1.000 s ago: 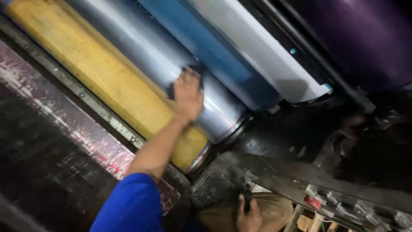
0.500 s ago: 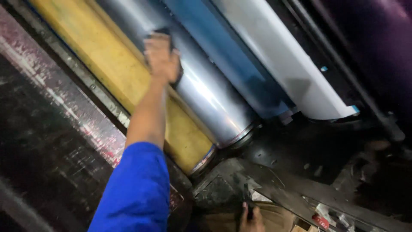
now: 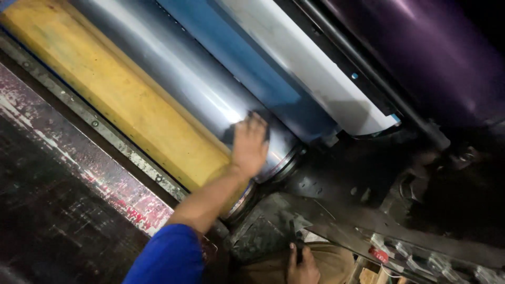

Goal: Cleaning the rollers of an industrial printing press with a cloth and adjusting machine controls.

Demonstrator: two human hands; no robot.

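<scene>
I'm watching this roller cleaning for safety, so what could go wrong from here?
The left hand presses a dark cloth on the shiny steel roller, close to the gap beside the yellow roller; if the rollers turn, cloth or fingers might be drawn in. The reach is long, so a slip seems possible. The right hand holds a dark lever, and bumping it may be risky.

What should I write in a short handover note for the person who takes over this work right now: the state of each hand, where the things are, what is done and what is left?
Left hand: pressed flat on the shiny silver metal roller, near its right end, with a dark cloth under the palm.
Right hand: low at the frame's bottom edge, gripping a thin dark handle.
Yellow roller lies beside the silver one; blue roller on the other side.
Done: cannot tell how much is wiped.
Left: likely the rest of the silver roller towards its far end.
</scene>
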